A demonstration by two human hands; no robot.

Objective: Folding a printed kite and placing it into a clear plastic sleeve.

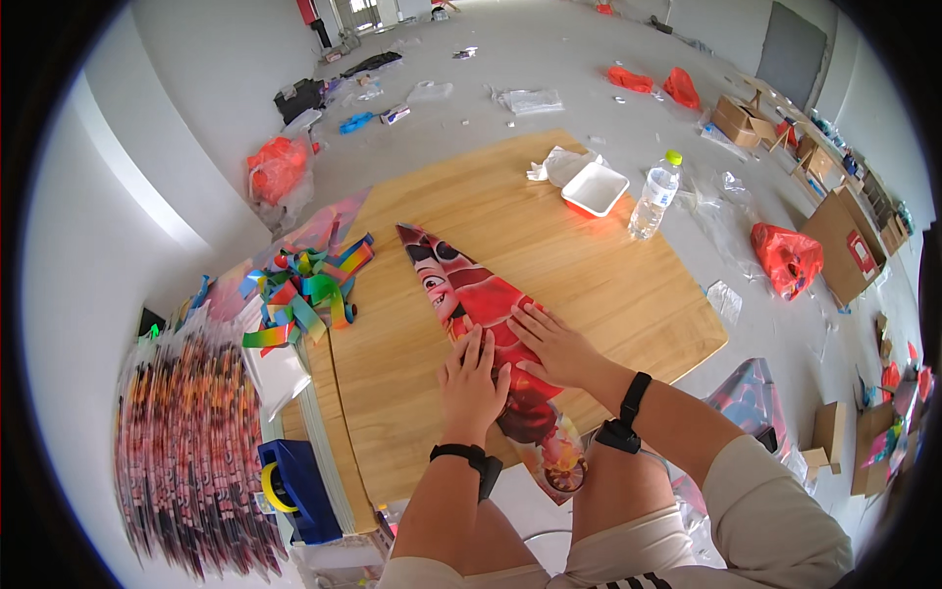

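A long, narrow printed sheet [491, 294], mostly red with a cartoon face, lies slantwise on the wooden desk [628, 324]. Its far end comes to a point, and its near end reaches past the desk's near edge, over the person's lap. The left hand [473, 383] rests palm down on the sheet, fingers extended and slightly apart, thumb out toward the right. The right hand [554, 348] also lies flat on it, just beside the left, its fingers spread and angled toward the far left. Neither hand pinches anything.

Left of the sheet, a heap of rainbow ribbons [316, 294] sits at the desk's edge. Below it, a blue tape dispenser [306, 496] stands near a thick bundle of printed pieces [191, 442]. At the far right are a white tray [595, 187], crumpled tissue [561, 165] and an upright clear bottle [654, 201].
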